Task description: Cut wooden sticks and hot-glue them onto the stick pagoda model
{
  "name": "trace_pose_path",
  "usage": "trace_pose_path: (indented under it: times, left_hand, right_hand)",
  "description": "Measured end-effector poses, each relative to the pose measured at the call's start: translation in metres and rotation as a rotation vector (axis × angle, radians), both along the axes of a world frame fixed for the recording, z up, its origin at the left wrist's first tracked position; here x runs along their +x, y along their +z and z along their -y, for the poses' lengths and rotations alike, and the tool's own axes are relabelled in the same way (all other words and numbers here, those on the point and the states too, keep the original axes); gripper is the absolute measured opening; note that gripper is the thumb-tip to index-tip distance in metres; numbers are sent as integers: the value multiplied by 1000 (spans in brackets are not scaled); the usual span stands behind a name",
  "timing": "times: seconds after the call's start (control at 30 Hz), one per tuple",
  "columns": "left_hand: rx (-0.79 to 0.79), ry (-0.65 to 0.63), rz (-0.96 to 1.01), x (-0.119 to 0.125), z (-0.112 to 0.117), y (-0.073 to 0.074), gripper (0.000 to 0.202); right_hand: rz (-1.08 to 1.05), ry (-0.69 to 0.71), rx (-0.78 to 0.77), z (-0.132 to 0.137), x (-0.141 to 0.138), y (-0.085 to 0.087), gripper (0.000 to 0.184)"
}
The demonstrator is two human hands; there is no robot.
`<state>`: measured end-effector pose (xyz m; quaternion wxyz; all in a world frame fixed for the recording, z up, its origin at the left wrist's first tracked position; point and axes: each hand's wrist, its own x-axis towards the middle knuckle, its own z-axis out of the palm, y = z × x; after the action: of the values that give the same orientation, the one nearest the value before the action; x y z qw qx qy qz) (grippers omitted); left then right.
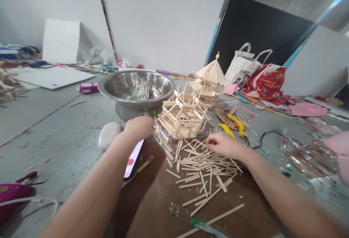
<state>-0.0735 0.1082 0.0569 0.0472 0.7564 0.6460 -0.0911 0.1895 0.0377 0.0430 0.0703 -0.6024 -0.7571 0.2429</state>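
A: Biggest thing in front of u?
B: White foam boards (pixel 163 20) leaning at the back, w/ a black board (pixel 259 31) to their rt. Under my arms there's a brown cardboard sheet (pixel 152 201) on the grey floor.
A: Next?
B: Steel bowl (pixel 136 87) on the far side of the cardboard, some packets lying inside. Just rt of it is the half-built stick frame (pixel 181 116), upright at the cardboard's far edge. A finished stick pagoda (pixel 209 80) stands close behind it.
A: Hands?
B: My left hand (pixel 140 127) is curled into a fist just left of the frame, on the wrapped stick packets (pixel 160 138) at its foot. Can't see if anything's inside the fist. My right hand (pixel 222 144) is knuckles-up on the loose sticks (pixel 201 165) spread in front of the frame, fingertips tucked under. Can't tell if one's pinched.
A: Small stuff?
B: Phone (pixel 133 158) by my left wrist, screen lit. Yellow glue gun (pixel 236 123) just beyond my rt hand.
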Motion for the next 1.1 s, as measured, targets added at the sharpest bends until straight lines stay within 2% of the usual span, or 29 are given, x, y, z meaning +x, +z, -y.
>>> trace_pose_path:
  times: [0.07,0.17,0.3,0.43,0.6,0.67,0.8,0.87,0.97,1.0,1.1]
  left_hand:
    - [21,-1,14,9,0,-10,33]
    - [32,30,49,23,3,-22,34]
    - [14,61,56,29,3,-31,34]
    - [2,102,67,27,-3,-32,35]
    - [13,169,75,17,-13,-19,39]
    - [20,209,83,11,-15,-10,38]
    - [53,220,64,-2,-12,9,35]
    - [48,215,61,-8,-5,17,33]
    - [59,214,58,-16,11,28,32]
    - [85,164,83,-18,17,32,33]
    - [126,198,75,-25,34,41,33]
  right_hand:
    - [73,19,23,6,-5,-9,15]
    - [137,-13,100,12,-8,-15,18]
    - [99,-69,146,23,-6,-11,21]
    - [26,-115,118,34,-2,-7,22]
    - [-26,-139,68,50,-5,-5,26]
    - [-4,-34,29,60,-10,-6,25]
    - [117,306,-110,84,-23,-11,29]
    - [179,402,-102,93,-28,-16,32]
    - [236,442,-33,99,-32,-21,23]
    - [252,435,-15,98,-32,-22,19]
    - [287,388,42,91,-33,-26,14]
